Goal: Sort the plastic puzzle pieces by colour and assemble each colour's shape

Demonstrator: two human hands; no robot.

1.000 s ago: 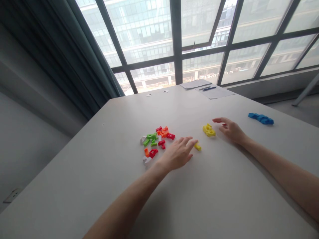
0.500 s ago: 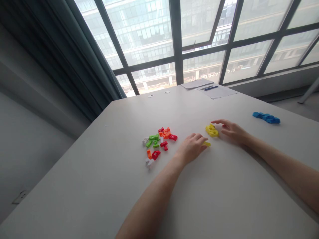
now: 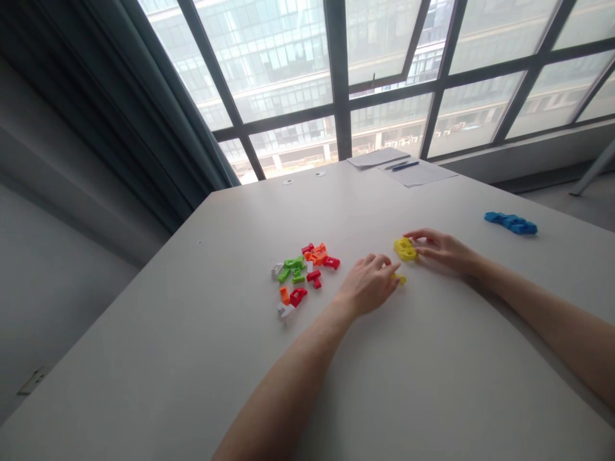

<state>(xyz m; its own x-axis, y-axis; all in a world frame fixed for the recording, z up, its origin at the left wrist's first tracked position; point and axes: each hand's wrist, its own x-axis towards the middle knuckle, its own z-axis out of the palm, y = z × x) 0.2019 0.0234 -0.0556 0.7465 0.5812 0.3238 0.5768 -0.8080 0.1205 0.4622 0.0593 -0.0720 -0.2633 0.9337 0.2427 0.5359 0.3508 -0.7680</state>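
Observation:
My left hand rests low on the white table with its thumb and forefinger around a small yellow plastic piece. Most of that piece is hidden by the fingers. Just beyond it sits a larger clump of yellow plastic pieces, its inner joins too small to make out. My right hand comes in from the right, forefinger at the clump's far side and thumb against its near right side, so the clump lies between them.
Left of my hands lies a loose pile of red, green, orange and white pieces. A row of blue pieces lies at the right. Papers and pens are by the window.
My right hand's thumb has closed in on the yellow clump and now touches it. My left hand stays at the small yellow piece. The whole view has shifted slightly.

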